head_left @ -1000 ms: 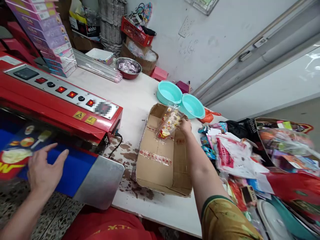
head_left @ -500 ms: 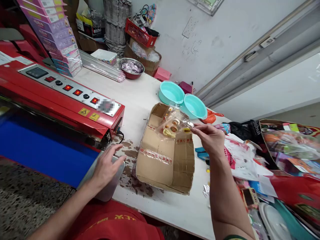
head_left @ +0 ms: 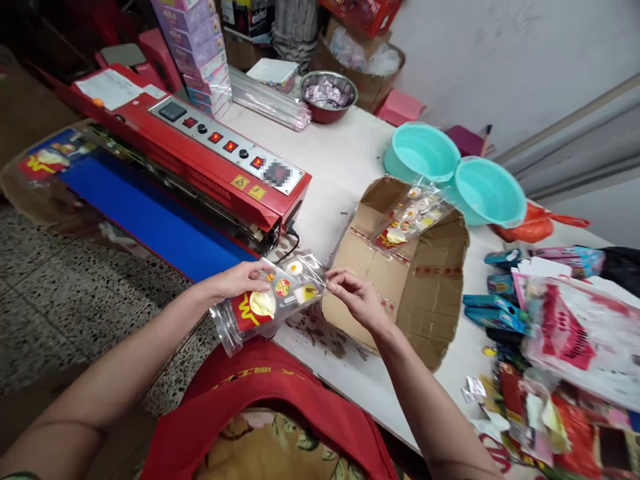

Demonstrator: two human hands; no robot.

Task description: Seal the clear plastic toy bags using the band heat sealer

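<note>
A clear plastic bag of small toy food pieces (head_left: 283, 288) is stretched between my two hands, just off the end of the blue conveyor belt. A red fries box, a fried egg and other pieces show through it. My left hand (head_left: 240, 280) holds its upper left edge with the fingers over the top. The fingertips of my right hand (head_left: 353, 293) pinch its right end. Another similar toy food bag (head_left: 413, 217) lies in the far part of the open cardboard box (head_left: 435, 287), to the right of my hands.
A red sealing machine (head_left: 225, 160) with a blue belt (head_left: 160, 207) stands to the left, one bag (head_left: 45, 163) at its far end. Two turquoise basins (head_left: 490, 190) sit behind the box. A metal bowl of sachets (head_left: 329, 97) is farther back. Packets and plastic (head_left: 575, 333) clutter the right side.
My right hand has moved from over the cardboard box toward my left hand, bringing a toy food bag. My left hand, previously empty, now grips that bag. The view has turned left.
</note>
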